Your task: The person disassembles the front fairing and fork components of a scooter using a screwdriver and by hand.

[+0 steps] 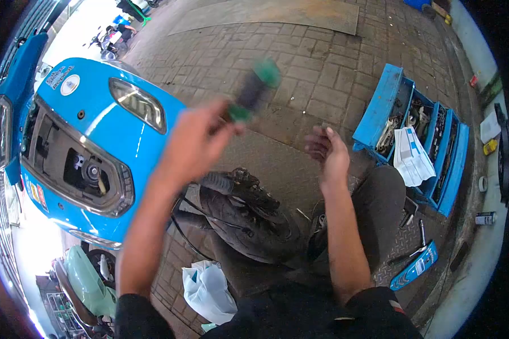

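Note:
My left hand point(195, 144) is closed around a green-ended dark cylinder point(255, 90), raised above the scooter's front wheel; motion blurs it, so its exact kind is unclear. To the right, my right hand point(329, 151) is in the air with loosely curled fingers and nothing visible in it. Below and between the hands is the front wheel point(249, 229), with the fork leg point(216, 182) and a dirty brake caliper point(253, 191) beside it. The blue scooter body point(104, 107) fills the left side, with an opening in its front panel.
A blue toolbox point(373, 121) full of tools stands at right, with a folded paper point(413, 157) on it. A blue-and-white strip point(415, 265) lies near my knee. A white plastic bag point(208, 291) rests on the paving, and a pale green scooter point(87, 279) stands at lower left.

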The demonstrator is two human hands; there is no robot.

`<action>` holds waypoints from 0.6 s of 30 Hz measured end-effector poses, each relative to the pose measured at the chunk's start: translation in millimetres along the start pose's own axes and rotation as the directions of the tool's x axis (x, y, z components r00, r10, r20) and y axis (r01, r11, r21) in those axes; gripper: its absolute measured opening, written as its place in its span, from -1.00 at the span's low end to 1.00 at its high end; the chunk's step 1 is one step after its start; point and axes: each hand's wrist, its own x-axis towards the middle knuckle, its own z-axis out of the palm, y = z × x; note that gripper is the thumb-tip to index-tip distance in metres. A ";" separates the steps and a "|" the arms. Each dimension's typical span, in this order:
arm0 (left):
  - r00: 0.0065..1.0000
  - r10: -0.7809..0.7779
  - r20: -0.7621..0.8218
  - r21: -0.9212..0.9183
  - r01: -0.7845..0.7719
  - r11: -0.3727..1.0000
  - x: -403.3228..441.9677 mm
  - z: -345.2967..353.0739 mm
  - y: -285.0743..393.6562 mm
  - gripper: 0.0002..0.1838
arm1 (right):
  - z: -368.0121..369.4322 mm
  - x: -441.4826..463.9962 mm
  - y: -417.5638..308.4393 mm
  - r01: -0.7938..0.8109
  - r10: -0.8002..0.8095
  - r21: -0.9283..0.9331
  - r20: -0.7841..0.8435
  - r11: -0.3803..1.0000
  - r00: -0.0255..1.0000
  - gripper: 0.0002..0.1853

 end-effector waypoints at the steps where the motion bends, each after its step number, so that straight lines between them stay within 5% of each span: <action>1: 0.998 -0.030 -0.056 -0.052 0.027 0.998 10.5 -22.4 3.1 -0.64 | 7.9 14.5 12.3 0.000 0.004 0.063 -0.068 0.998 0.998 -0.55; 3: 0.986 -0.016 -0.166 -0.348 -0.044 0.937 31.4 -48.8 -3.2 -0.66 | 33.9 44.5 44.0 -0.021 0.038 0.127 -0.138 0.992 0.990 -0.61; 5: 0.987 -0.096 -0.128 -0.451 0.028 0.892 41.5 -73.3 -6.2 -0.56 | 73.1 71.4 92.4 -0.038 0.042 0.041 -0.086 0.998 0.995 -0.63; 8: 0.946 -0.164 -0.278 -0.422 0.033 0.906 26.8 -84.9 -6.8 -0.58 | 116.6 133.1 220.6 -0.162 0.183 -0.238 0.067 0.958 0.981 -0.58; 11: 0.903 -0.131 -0.409 -0.242 0.031 0.970 11.6 -96.9 -7.3 -0.56 | 127.5 176.0 241.5 -0.335 0.363 -0.212 0.107 0.918 0.926 -0.54; 14: 0.770 -0.270 -0.578 -0.172 0.208 0.963 3.1 -98.6 -15.4 -0.52 | 128.7 254.2 297.0 -0.383 0.385 0.040 -0.058 0.923 0.921 -0.51; 15: 0.720 -0.314 -0.619 -0.172 0.265 0.949 0.0 -100.0 -18.7 -0.50 | 149.0 270.2 316.3 -0.428 0.396 -0.003 -0.371 0.904 0.840 -0.49; 16: 0.811 -0.431 -0.397 -0.391 0.275 0.878 -13.0 -131.0 -40.5 -0.49 | 171.9 274.4 342.4 -0.484 0.351 -0.030 -0.650 0.874 0.674 -0.48; 17: 0.843 -0.466 -0.269 -0.495 0.294 0.818 -11.1 -138.8 -44.6 -0.48 | 216.7 256.0 387.1 -0.339 0.367 0.141 -0.353 0.930 0.861 -0.40; 18: 0.860 -0.492 -0.136 -0.582 0.332 0.742 -9.5 -146.5 -48.7 -0.47 | 264.2 210.5 359.2 -0.446 0.471 0.216 -0.082 0.869 0.878 -0.35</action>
